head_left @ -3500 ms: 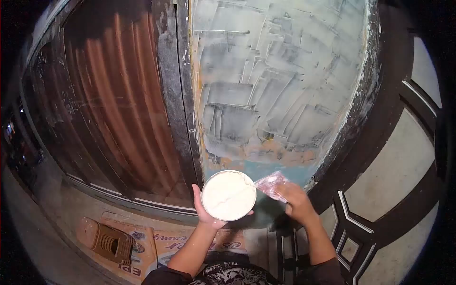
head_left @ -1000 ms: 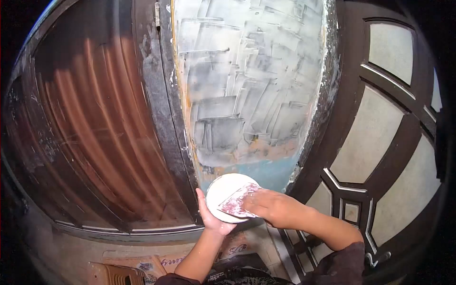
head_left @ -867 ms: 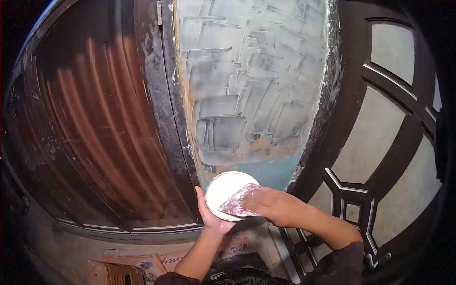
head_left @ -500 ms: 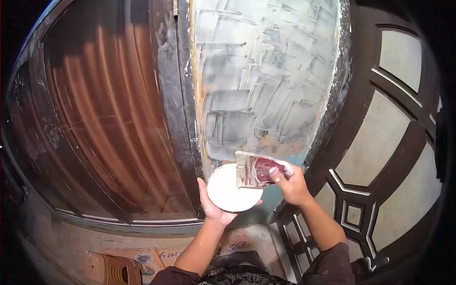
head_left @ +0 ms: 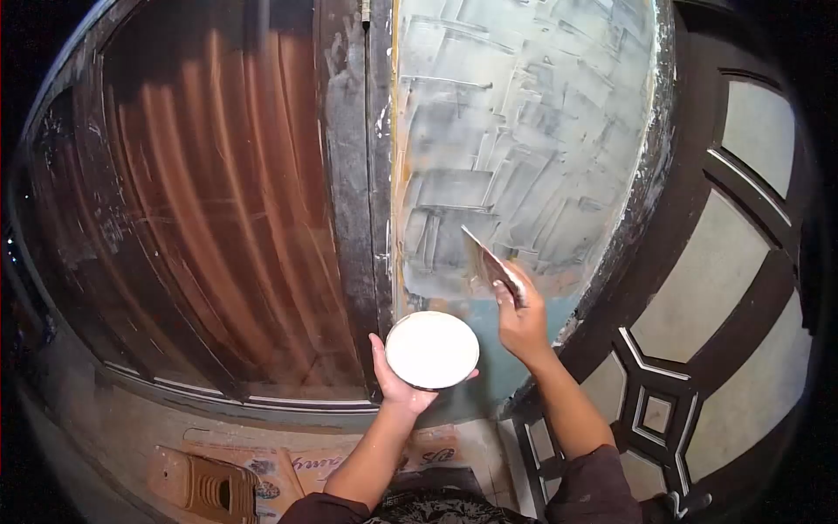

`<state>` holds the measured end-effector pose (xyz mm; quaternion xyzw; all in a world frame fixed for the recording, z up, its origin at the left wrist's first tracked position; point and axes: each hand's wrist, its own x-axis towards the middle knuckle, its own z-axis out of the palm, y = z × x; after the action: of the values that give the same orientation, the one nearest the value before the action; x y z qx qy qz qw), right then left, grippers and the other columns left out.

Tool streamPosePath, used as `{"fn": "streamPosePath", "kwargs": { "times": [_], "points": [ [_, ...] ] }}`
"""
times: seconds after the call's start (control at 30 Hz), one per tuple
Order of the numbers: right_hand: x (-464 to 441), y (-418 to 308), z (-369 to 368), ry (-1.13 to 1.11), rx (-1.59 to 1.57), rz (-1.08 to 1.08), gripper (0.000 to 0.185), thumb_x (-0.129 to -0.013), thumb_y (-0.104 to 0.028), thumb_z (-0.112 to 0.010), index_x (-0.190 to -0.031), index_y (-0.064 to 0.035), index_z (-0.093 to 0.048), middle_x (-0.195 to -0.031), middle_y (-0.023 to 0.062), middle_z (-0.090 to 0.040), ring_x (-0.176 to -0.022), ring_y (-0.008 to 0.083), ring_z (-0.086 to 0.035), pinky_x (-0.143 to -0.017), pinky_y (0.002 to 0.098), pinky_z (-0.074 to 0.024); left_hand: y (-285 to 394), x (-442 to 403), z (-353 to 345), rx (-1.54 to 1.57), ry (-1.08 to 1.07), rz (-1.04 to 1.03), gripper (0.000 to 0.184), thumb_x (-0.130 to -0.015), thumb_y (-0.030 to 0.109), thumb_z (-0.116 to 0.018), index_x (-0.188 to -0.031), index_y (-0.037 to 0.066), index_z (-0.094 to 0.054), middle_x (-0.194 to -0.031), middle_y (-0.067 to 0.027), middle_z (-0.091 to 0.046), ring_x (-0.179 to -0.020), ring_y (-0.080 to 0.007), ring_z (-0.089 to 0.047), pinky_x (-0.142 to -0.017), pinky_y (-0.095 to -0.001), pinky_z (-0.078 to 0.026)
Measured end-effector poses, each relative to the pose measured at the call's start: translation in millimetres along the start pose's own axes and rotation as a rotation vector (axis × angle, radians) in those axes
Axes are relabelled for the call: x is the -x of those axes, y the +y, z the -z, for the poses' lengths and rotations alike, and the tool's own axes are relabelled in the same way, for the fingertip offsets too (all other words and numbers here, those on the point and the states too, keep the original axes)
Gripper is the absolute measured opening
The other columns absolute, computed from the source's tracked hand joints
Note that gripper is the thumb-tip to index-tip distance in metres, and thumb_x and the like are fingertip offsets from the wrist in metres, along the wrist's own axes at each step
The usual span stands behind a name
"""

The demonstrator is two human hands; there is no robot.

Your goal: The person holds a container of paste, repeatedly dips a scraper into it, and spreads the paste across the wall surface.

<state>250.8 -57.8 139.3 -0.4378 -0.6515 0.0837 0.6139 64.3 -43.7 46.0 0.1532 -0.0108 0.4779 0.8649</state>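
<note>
My left hand point(head_left: 401, 389) is wrapped round the underside of a round tub of white putty point(head_left: 432, 349), its thumb up along the left rim. The white fill is smooth and its top faces me. In my right hand point(head_left: 525, 328) is a wide putty knife point(head_left: 491, 262) with a dark red handle, seen nearly edge-on. Its blade points up and left, before the lower part of a wall panel point(head_left: 515, 113) streaked with white and grey putty. White smears mark the fingers on the handle. Whether the blade touches the wall, I cannot tell.
A window with brown curtains point(head_left: 218, 201) in a dark frame point(head_left: 353, 175) stands to the left. A dark door with pale panels point(head_left: 698, 271) is at the right. Low at the left sit a brown plastic stool point(head_left: 196, 482) and printed cardboard point(head_left: 305, 467) on the floor.
My right hand has lifted the putty knife off the tub, up toward the wall, and turned it edge-on. The tub stays in my left hand. The view has shifted slightly.
</note>
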Motion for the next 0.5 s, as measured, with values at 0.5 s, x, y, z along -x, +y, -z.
{"fn": "streamPosePath", "kwargs": {
  "times": [0.5],
  "points": [
    [-59.6, 156.1, -87.2, -0.124, 1.091, 0.55, 0.056, -0.092, -0.012, -0.05, -0.147, -0.0035, -0.041, -0.153, 0.0219, -0.038, -0.147, 0.0406, -0.03, -0.109, 0.0674, -0.0281, 41.6, 19.4, 36.5, -0.023, 0.132, -0.174, 0.097, -0.085, 0.086, -0.034, -0.148, 0.013, -0.043, -0.151, -0.02, -0.043, -0.131, -0.0528, -0.044, -0.094, -0.0875, -0.031]
  ]
}}
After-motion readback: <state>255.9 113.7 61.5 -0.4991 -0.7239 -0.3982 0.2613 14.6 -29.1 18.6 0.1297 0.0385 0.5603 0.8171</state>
